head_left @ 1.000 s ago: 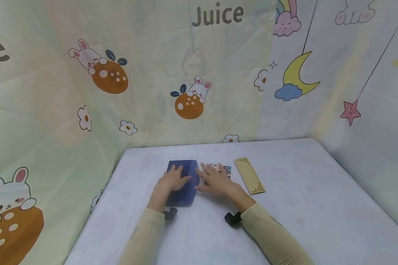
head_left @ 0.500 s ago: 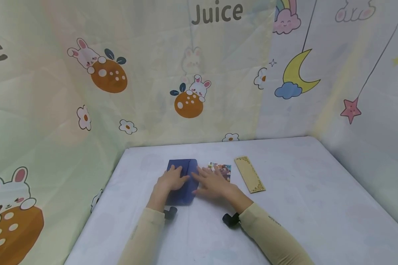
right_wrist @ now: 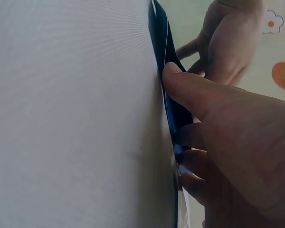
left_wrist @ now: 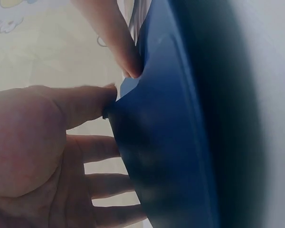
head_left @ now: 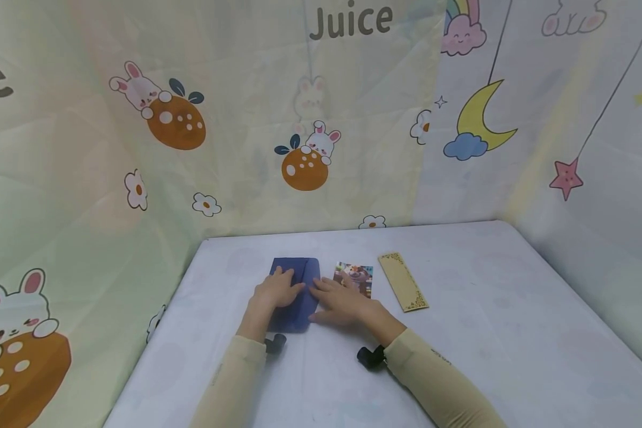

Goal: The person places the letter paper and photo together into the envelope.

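Note:
A dark blue envelope (head_left: 296, 321) lies on the table in the head view, its flap along the right side. My left hand (head_left: 277, 290) rests on top of it with fingers spread. At the envelope's right edge, my right hand (head_left: 345, 302) touches the flap with extended fingers. The right wrist view shows the thumb (right_wrist: 180, 80) on the blue edge and the other fingers farther along it. Up close in the left wrist view, the envelope (left_wrist: 166, 123) stretches past the fingers of the left hand (left_wrist: 42, 152). A colourful picture card (head_left: 361, 275) lies partly beneath the right hand.
A gold strip of card with ornate ends (head_left: 403, 282) lies right of the picture card. The white-covered table (head_left: 513, 333) is backed by printed cloth walls (head_left: 235, 119). Each wrist carries a small black camera (head_left: 371, 358).
My right hand has shifted left and slightly toward me, from over the picture card onto the envelope's right edge. More of the card shows. The left hand has stayed in place.

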Tool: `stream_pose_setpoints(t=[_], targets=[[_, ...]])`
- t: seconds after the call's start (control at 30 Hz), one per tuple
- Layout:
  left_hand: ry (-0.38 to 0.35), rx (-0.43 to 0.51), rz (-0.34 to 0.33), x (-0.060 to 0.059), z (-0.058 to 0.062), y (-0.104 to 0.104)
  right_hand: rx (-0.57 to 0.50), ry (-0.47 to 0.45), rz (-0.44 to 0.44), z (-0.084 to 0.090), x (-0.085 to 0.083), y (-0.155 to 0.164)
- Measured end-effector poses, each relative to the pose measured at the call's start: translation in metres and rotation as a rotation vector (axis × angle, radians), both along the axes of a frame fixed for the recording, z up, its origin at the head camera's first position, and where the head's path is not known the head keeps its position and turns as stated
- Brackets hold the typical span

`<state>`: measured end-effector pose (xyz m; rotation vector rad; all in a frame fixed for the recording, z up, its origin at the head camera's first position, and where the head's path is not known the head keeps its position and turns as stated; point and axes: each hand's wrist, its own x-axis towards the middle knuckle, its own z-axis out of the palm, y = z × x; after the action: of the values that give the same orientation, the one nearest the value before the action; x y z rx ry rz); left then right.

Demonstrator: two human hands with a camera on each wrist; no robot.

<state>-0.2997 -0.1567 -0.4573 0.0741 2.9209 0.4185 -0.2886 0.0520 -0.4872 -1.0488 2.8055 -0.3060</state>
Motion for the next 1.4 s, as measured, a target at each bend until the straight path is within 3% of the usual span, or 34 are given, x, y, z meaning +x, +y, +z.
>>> stream_pose_setpoints(t=[0.33,0.53,0.63,0.77,0.97,1.4], targets=[[-0.008,0.005,-0.008,0.002,0.0,0.0,0.039,0.025,0.009,0.0,0.001,0.0],[0.009,0.053,-0.018,0.0,0.0,0.001,0.052,0.034,0.0,0.0,0.001,-0.001],[0.034,0.086,-0.046,-0.002,0.002,0.0,0.053,0.035,-0.007,0.0,0.001,-0.002],[0.069,0.12,-0.139,-0.004,0.003,-0.004,0.064,0.044,-0.016,0.0,0.0,-0.002],[0.078,0.082,-0.255,-0.007,0.002,-0.01,0.063,0.043,-0.021,0.001,0.0,-0.003],[0.129,0.137,-0.256,-0.014,0.003,-0.017,0.043,0.019,-0.035,0.002,0.0,-0.002]])
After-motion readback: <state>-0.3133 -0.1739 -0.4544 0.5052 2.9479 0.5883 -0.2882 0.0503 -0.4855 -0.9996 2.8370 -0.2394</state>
